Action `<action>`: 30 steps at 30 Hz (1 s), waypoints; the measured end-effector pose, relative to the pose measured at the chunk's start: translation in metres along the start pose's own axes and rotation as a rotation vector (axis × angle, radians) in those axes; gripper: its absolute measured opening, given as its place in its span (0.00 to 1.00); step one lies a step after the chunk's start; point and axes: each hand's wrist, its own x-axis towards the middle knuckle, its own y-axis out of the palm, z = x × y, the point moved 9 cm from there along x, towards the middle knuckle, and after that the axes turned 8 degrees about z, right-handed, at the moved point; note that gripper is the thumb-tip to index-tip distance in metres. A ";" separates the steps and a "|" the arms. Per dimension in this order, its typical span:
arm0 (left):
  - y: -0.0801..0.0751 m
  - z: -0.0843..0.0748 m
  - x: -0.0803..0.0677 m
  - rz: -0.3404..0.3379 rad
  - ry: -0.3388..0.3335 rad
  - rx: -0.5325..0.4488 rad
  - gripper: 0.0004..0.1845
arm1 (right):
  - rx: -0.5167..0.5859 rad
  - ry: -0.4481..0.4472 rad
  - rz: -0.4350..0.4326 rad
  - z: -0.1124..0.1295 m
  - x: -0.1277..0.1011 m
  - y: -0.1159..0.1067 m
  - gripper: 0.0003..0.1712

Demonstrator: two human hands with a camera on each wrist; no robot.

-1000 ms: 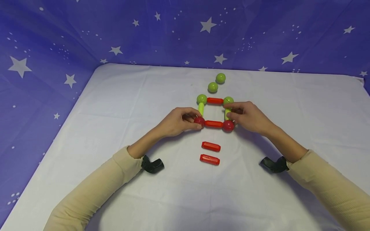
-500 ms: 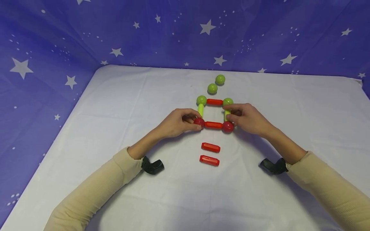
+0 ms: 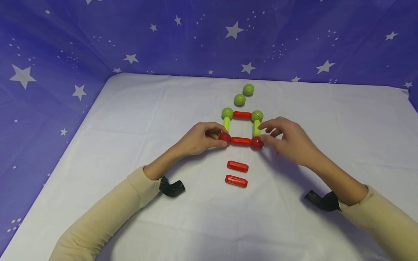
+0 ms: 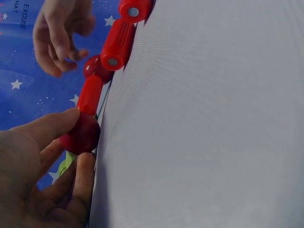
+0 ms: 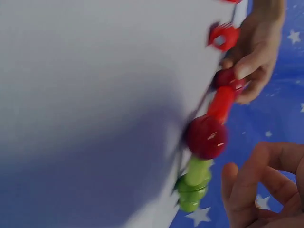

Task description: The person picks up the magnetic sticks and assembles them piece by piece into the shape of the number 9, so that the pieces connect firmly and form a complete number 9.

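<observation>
A square frame of sticks and balls lies on the white cloth. Its near side is a red stick (image 3: 241,141) between two red balls; the far side is another red stick (image 3: 242,115) between two green balls. Yellow-green sticks form the left side (image 3: 226,124) and right side (image 3: 257,128). My left hand (image 3: 203,139) pinches the near-left red ball (image 4: 81,134) between thumb and fingers. My right hand (image 3: 287,139), fingers loosely bent and holding nothing, hovers just right of the near-right red ball (image 5: 207,137); in the right wrist view a gap shows between them.
Two loose red sticks, one (image 3: 237,166) above the other (image 3: 236,181), lie in front of the frame. Two loose green balls (image 3: 240,99) sit behind it. A blue star-patterned cloth (image 3: 196,36) rises behind the table. Dark curved wrist pieces (image 3: 172,187) stick out at both sleeves.
My right hand has let go of the right yellow-green stick and drawn back to the right and toward me. My left hand stays on the near-left red ball, and the frame keeps its place.
</observation>
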 end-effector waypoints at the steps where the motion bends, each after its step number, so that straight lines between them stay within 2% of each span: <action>1: 0.000 0.000 0.000 0.000 -0.001 -0.001 0.16 | 0.024 -0.005 0.006 0.003 -0.003 0.001 0.15; 6: 0.000 -0.001 -0.001 0.002 -0.003 -0.003 0.17 | 0.136 -0.042 0.083 0.015 -0.011 0.018 0.16; 11: 0.000 0.000 0.000 0.000 -0.007 -0.001 0.17 | 0.182 -0.058 0.143 0.017 -0.013 0.041 0.19; 19: 0.001 -0.001 0.000 0.000 -0.003 -0.004 0.17 | 0.126 -0.109 0.198 0.019 -0.009 0.066 0.19; 30: 0.000 -0.001 0.001 -0.001 0.007 -0.005 0.17 | 0.108 -0.134 0.245 0.022 -0.004 0.077 0.18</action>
